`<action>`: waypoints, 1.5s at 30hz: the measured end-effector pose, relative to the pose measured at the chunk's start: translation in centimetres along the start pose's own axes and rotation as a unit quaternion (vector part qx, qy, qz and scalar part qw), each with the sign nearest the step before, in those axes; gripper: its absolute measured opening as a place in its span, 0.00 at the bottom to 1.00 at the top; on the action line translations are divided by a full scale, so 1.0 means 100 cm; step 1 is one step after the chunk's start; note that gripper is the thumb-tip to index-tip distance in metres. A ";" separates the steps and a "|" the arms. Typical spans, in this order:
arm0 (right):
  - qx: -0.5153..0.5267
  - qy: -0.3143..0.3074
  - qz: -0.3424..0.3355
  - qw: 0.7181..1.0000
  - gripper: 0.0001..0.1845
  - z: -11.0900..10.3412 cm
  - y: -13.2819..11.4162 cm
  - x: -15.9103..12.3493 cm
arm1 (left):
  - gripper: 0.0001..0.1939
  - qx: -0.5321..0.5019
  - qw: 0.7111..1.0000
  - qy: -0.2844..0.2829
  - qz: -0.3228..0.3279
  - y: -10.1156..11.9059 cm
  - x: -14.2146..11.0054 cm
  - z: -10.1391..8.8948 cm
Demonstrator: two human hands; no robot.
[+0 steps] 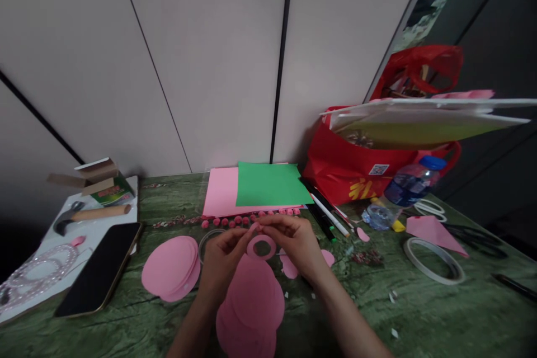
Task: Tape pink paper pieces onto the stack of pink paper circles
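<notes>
view: head, the only one | from: up above the table, on the person's head | faces: ahead and down, past the table's back edge to pale panels | near: left hand and right hand close below | wide: the table's right edge fits in, slanting away

Ring between your left hand and right hand, paper stack before you, disc stack left, phone farther left, hammer on board — behind phone, sheets behind ring, bag right rear — bottle before it.
</notes>
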State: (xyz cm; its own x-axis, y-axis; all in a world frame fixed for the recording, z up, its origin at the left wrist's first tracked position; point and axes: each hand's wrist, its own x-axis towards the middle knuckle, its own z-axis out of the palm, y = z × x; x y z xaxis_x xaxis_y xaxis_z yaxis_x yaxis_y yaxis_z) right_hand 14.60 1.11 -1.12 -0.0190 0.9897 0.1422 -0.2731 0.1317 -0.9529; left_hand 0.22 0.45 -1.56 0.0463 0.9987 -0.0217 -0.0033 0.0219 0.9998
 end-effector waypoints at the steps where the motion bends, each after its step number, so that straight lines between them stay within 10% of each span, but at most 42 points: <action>1: 0.002 0.004 0.003 1.000 0.07 0.000 0.000 0.000 | 0.10 -0.004 1.000 0.003 -0.002 0.000 0.000 0.000; 45: 0.023 0.009 0.021 0.999 0.09 -0.002 0.000 -0.001 | 0.08 -0.015 1.000 -0.018 0.005 0.003 -0.003 -0.002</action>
State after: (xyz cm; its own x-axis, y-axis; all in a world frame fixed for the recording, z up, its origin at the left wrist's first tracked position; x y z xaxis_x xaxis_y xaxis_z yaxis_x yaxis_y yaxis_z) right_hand 14.78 1.01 -1.20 -0.0145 0.9951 0.0976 -0.3161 0.0881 -0.9446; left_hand 0.04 0.16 -1.21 0.0815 0.9966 -0.0114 -0.0331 0.0141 0.9994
